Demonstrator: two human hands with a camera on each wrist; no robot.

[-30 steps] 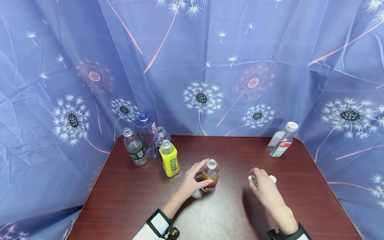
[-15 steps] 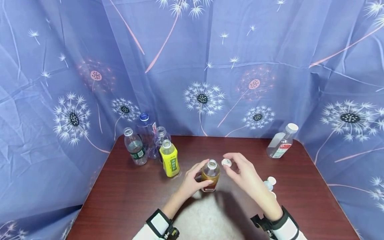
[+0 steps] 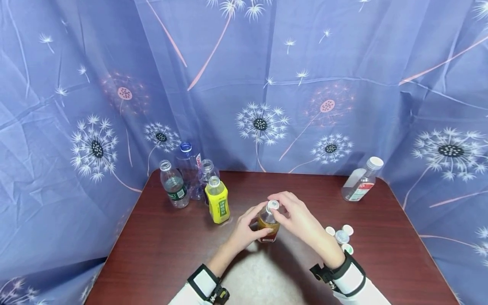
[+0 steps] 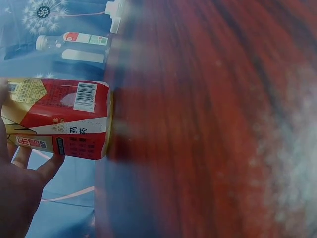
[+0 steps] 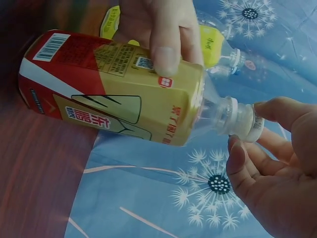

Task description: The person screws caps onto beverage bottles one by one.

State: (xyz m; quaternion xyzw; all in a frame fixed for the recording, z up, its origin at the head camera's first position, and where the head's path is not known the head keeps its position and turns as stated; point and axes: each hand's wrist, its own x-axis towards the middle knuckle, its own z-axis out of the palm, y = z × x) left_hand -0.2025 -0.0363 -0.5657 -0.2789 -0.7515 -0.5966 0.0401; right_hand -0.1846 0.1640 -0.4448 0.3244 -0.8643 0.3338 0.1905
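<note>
A plastic drink bottle [image 3: 268, 226] with a red and gold label stands upright on the table, its clear neck bare above the label. My left hand [image 3: 242, 233] grips its body from the left, thumb in front and fingers behind. At the bottle's mouth is a white cap [image 3: 273, 204], pinched between the thumb and fingers of my right hand [image 3: 299, 218]. The right wrist view shows that cap [image 5: 256, 128] sitting over the neck; whether its thread has caught, I cannot tell. In the left wrist view the label's lower part [image 4: 84, 119] fills the left side.
Several loose caps [image 3: 342, 237] lie right of my right forearm. A capped clear bottle [image 3: 360, 182] stands at the back right. At the back left are uncapped bottles: a yellow-labelled one [image 3: 218, 203], a green-labelled one [image 3: 176, 190] and a tall blue-tinted one [image 3: 187, 167]. A curtain [image 3: 259, 84] borders the table [image 3: 160, 254].
My right hand has picked up a white cap from the right side and carried it left onto the bottle's mouth. The left hand has kept its grip on the bottle.
</note>
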